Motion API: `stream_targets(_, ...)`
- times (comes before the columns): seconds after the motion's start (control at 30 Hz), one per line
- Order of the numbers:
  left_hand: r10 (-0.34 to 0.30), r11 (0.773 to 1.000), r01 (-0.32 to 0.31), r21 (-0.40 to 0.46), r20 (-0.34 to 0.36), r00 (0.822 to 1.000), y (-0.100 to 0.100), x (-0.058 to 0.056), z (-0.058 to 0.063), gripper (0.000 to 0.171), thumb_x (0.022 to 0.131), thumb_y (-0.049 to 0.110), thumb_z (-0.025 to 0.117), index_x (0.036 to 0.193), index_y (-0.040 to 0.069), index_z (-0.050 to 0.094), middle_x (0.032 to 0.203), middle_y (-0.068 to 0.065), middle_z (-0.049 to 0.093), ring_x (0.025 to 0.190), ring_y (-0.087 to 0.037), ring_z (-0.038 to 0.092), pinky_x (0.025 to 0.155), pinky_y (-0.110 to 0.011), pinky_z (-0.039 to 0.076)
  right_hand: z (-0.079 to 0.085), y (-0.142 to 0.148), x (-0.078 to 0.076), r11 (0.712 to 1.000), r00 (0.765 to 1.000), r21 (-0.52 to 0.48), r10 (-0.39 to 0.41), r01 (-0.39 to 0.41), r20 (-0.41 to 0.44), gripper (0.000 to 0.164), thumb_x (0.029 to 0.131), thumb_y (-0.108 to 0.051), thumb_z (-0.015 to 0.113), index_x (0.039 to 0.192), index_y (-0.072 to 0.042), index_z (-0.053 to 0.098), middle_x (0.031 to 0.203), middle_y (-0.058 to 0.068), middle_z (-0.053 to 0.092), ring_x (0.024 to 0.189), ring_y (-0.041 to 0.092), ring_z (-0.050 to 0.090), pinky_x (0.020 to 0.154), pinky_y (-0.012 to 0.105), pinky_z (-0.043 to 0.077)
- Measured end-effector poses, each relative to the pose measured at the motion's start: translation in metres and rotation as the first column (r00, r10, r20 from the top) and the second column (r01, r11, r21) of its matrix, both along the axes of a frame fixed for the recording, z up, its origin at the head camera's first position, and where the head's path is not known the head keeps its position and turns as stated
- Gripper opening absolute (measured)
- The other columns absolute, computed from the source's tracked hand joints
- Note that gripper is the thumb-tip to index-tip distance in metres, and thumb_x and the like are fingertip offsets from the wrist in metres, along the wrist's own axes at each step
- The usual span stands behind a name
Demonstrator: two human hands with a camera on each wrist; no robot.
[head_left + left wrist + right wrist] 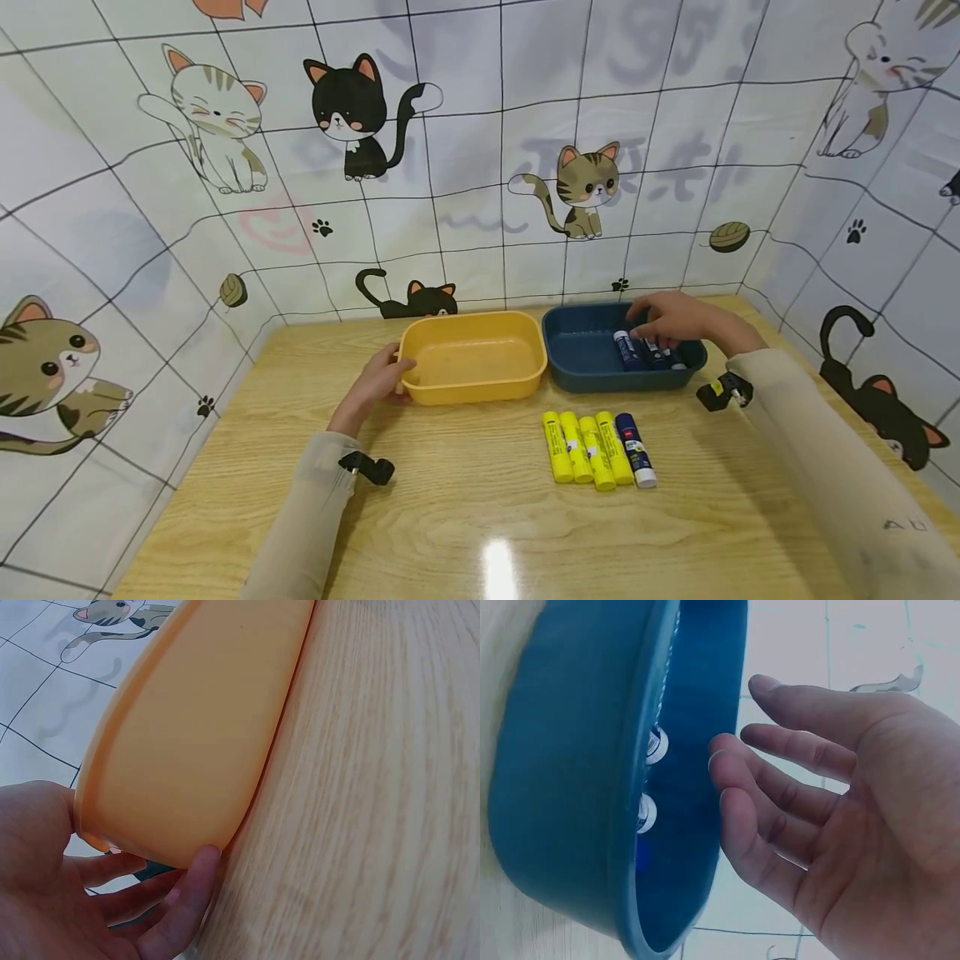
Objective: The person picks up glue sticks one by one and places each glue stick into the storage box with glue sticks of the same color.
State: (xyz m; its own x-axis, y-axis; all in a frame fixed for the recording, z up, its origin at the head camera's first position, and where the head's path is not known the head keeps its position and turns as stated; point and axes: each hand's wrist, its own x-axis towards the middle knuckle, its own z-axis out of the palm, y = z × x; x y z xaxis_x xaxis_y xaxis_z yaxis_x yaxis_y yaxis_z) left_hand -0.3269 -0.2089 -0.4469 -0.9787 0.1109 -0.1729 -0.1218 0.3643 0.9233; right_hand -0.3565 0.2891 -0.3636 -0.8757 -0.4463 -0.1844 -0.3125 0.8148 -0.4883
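Note:
My left hand (372, 382) grips the left end of a yellow plastic bin (472, 393). Its thumb hooks over the rim, while the fingers (180, 907) lie against the outer wall in the left wrist view. Over the right part of a dark blue bin (581, 346) is my right hand (671, 319), its fingers loosely bent with nothing between them. Beneath it, blue glue sticks (627, 350) with white ends lie inside that bin, partly hidden by the hand. Two of their white ends (657, 745) show past the rim in the right wrist view.
In front of the bins, several yellow glue sticks (572, 447) lie side by side, with one blue glue stick (635, 450) at their right. The two bins stand close together on the wooden table (442, 500). Cat-patterned cloth (480, 167) walls in the back and sides.

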Motion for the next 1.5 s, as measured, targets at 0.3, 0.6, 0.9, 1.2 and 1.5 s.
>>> stream_targets(0.3, -0.034, 0.999, 0.034, -0.001, 0.019, 0.999, 0.008, 0.017, 0.025, 0.055, 0.099, 0.019, 0.048, 0.149, 0.006, 0.029, 0.134, -0.027, 0.045, 0.112, -0.042, 0.056, 0.082, -0.054, 0.058, -0.004, -0.007, 0.04, 0.999, 0.998, -0.03, 0.026, -0.027, -0.053, 0.04, 0.093, -0.03, 0.064, 0.126, -0.01, 0.054, 0.081, 0.008, 0.064, 0.064, 0.023, 0.061, 0.057, 0.036, 0.056)
stream_targets(0.6, -0.032, 0.999, 0.032, 0.005, 0.026, 0.999, 0.008, 0.015, 0.024, 0.056, 0.099, 0.021, 0.049, 0.149, 0.007, 0.029, 0.134, -0.026, 0.046, 0.111, -0.041, 0.057, 0.082, -0.054, 0.058, -0.01, -0.014, 0.074, 0.995, 0.997, -0.06, 0.073, -0.074, -0.026, 0.042, 0.091, -0.034, 0.065, 0.125, -0.011, 0.056, 0.081, 0.002, 0.063, 0.065, 0.019, 0.062, 0.059, 0.034, 0.056)
stream_targets(0.9, -0.004, 1.0, 0.004, 0.001, -0.006, 1.0, 0.002, -0.001, -0.002, 0.051, 0.099, 0.023, 0.05, 0.147, 0.013, 0.034, 0.132, -0.021, 0.048, 0.106, -0.034, 0.06, 0.07, -0.044, 0.062, -0.021, -0.018, 0.093, 0.99, 0.992, -0.064, 0.124, -0.124, -0.002, 0.04, 0.091, -0.032, 0.065, 0.124, -0.009, 0.057, 0.081, -0.001, 0.066, 0.062, 0.017, 0.06, 0.056, 0.03, 0.054)
stream_targets(1.2, -0.008, 1.0, 0.008, -0.009, -0.009, 1.0, 0.003, -0.002, -0.001, 0.05, 0.099, 0.024, 0.05, 0.146, 0.013, 0.035, 0.131, -0.02, 0.049, 0.105, -0.033, 0.06, 0.069, -0.044, 0.062, -0.037, -0.018, 0.096, 0.984, 0.986, -0.119, 0.141, -0.13, 0.092, 0.043, 0.091, -0.032, 0.066, 0.124, -0.006, 0.057, 0.083, 0.005, 0.065, 0.066, 0.021, 0.062, 0.056, 0.032, 0.055)
stream_targets(1.5, -0.036, 0.999, 0.036, 0.0, 0.021, 0.999, 0.008, 0.014, 0.024, 0.054, 0.099, 0.02, 0.049, 0.148, 0.006, 0.031, 0.134, -0.027, 0.046, 0.111, -0.043, 0.056, 0.08, -0.055, 0.058, -0.048, -0.02, 0.092, 0.989, 0.977, -0.12, 0.112, -0.091, 0.181, 0.05, 0.089, -0.033, 0.068, 0.128, -0.005, 0.053, 0.085, 0.006, 0.066, 0.068, 0.023, 0.064, 0.059, 0.035, 0.058)
